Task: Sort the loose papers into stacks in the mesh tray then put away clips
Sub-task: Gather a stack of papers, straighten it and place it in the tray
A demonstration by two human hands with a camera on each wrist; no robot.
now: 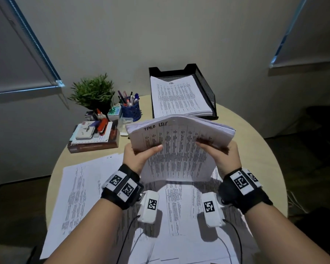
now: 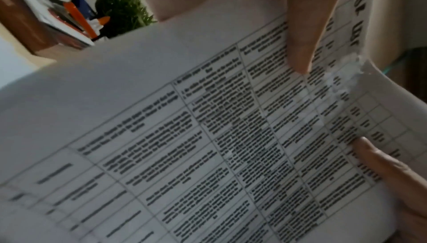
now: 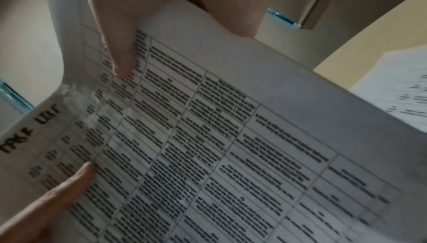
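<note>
While one printed stack already lies in the black mesh tray (image 1: 206,86), I've got my left hand (image 1: 139,157) & right hand (image 1: 222,155) gripping a thick white paper bundle headed "task list" (image 1: 179,141) above the round beige desk (image 1: 255,149), w/ loose printed sheets (image 1: 80,189) still spread below, clips not visible, so approx. halfway.

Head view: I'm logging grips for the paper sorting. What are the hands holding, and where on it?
Both hold one stack of papers: the left hand grips its left edge, the right hand its right edge, thumbs on the printed face.

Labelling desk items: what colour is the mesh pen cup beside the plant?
Blue; the pen cup shows best in the head view.
</note>
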